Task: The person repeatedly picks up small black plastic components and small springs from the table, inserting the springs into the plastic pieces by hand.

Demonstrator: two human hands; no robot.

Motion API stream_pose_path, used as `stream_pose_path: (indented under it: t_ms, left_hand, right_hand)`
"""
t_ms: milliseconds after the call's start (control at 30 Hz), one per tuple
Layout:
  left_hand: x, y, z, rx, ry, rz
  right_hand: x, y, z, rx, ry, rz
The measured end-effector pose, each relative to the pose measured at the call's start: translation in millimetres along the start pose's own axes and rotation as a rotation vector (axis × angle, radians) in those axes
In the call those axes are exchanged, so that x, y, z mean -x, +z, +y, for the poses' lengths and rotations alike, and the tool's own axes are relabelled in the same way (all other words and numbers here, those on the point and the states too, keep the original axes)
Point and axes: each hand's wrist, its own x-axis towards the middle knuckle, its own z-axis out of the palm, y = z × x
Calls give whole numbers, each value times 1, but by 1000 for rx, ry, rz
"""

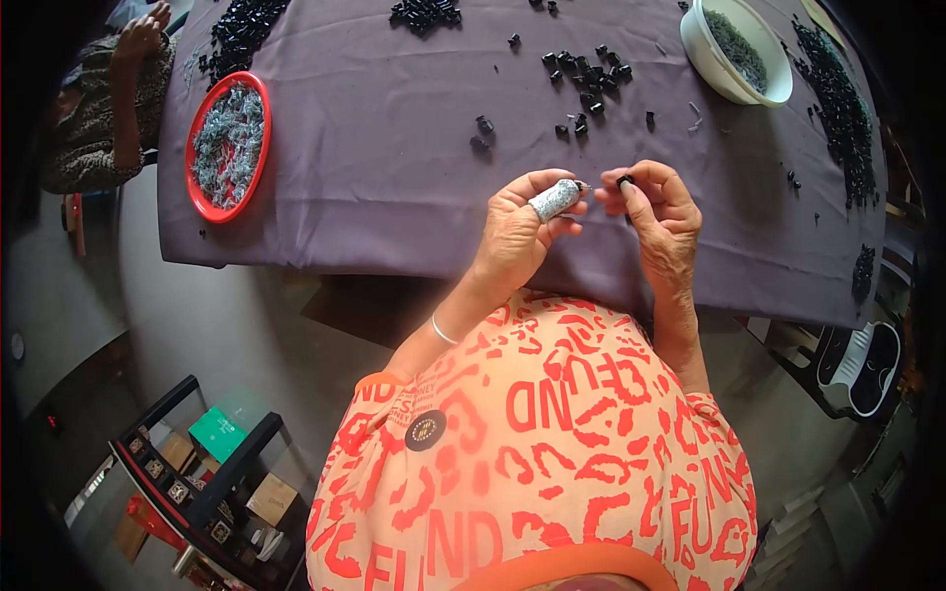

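Observation:
My left hand (507, 236) is closed around a short, thick tool handle (555, 200) with a speckled silver-grey surface. A dark collar and a thin tip stick out of its right end; what kind of tool it is I cannot make out. Just right of that tip, my right hand (665, 225) pinches a small black plastic piece (625, 181) between thumb and fingers. Tip and piece are a little apart. Beyond both hands lies a loose cluster of similar black pieces (591, 79). Two more black pieces (482, 134) rest nearer my left hand.
On the purple-grey cloth (374, 148) stand a red basin (191, 187) of thin grey pieces and a white bowl (698, 61) of similar pieces. Dark heaps (840, 113) spread at right, with others along the far edge. Another person (103, 118) sits at left. A box-filled rack (212, 483) stands lower left.

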Motion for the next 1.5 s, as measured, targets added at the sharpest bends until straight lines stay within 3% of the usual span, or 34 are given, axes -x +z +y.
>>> stream_pose_path:
  t_ms: [567, 667, 1267, 1367, 1500]
  left_hand:
    - [18, 8, 0, -131, 113, 5]
    - [19, 10, 2, -179, 161, 14]
    - [24, 10, 5, -318, 300, 14]
    - [20, 7, -1, -287, 350, 22]
    - [23, 8, 4, -294, 216, 63]
  right_hand:
    - [26, 4, -4, 9, -86, -61]
    - [26, 3, -4, 198, -211, -95]
    - [21, 11, -7, 349, -327, -116]
    - [22, 11, -2, 330, -268, -111]
    - [22, 13, 0, 350, -271, -112]
